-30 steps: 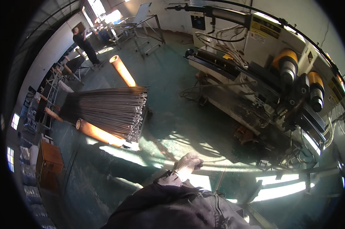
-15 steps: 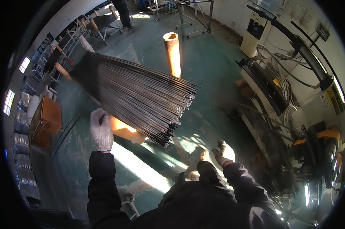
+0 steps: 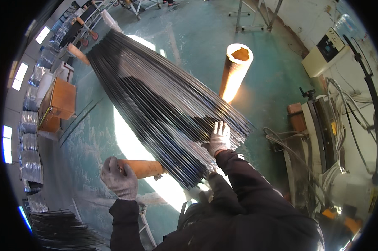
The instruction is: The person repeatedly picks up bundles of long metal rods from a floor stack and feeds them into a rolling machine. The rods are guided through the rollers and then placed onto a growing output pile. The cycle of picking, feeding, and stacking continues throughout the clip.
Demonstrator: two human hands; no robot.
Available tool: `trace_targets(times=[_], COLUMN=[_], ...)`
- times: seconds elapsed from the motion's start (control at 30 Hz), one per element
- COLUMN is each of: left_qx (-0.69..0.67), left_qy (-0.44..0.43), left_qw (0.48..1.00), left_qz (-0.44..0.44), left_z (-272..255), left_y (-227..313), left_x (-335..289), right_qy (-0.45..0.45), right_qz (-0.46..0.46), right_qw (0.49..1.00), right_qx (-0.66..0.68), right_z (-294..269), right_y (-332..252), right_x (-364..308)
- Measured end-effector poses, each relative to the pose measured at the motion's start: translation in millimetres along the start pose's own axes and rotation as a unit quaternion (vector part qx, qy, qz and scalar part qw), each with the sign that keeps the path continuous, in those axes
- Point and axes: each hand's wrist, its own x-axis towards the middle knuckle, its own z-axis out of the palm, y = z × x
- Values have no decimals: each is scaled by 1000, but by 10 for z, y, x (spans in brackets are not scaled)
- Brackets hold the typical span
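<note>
A wide bundle of long, thin black rods [image 3: 155, 100] slants from the far left toward me, its near ends spread out. My right hand [image 3: 220, 139], in a pale knit glove, lies flat across the rods near those ends, fingers stretched out. To the left of the bundle, my gloved left hand [image 3: 120, 179] is curled closed. It overlaps the end of a brown cardboard tube [image 3: 143, 168] that sticks out from beside the rods. Whether the fingers grip anything is hidden. Another cardboard tube [image 3: 235, 71] stands up along the bundle's right side, brightly sunlit.
A brown wooden cabinet [image 3: 59, 100] stands at the left, near silvery wrapped stacks [image 3: 30, 159]. More dark rods [image 3: 61, 230] lie at the lower left. Machinery with loose cables [image 3: 322, 125] fills the right side. A metal-legged frame [image 3: 256, 16] stands at the back.
My right hand has come forward from beside my body onto the rods. My left hand has shifted lower in view, still curled. The view has moved closer to the bundle.
</note>
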Motion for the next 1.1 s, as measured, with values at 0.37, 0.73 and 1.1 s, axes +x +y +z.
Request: trace_targets(times=[0.37,0.73,1.1], left_qx=[44,40,22], left_qy=[9,24,27], left_qw=[999,999,999], left_qz=[-16,-4,-1], left_z=[193,177,164], left_y=[39,69,2], left_x=[114,180,130], right_qy=[-9,-109,-139], right_qz=[-41,20,10], right_qw=[999,994,983], right_qx=[24,1,120], right_z=[430,334,225], right_y=[-114,-188,-29], right_x=[295,296,346])
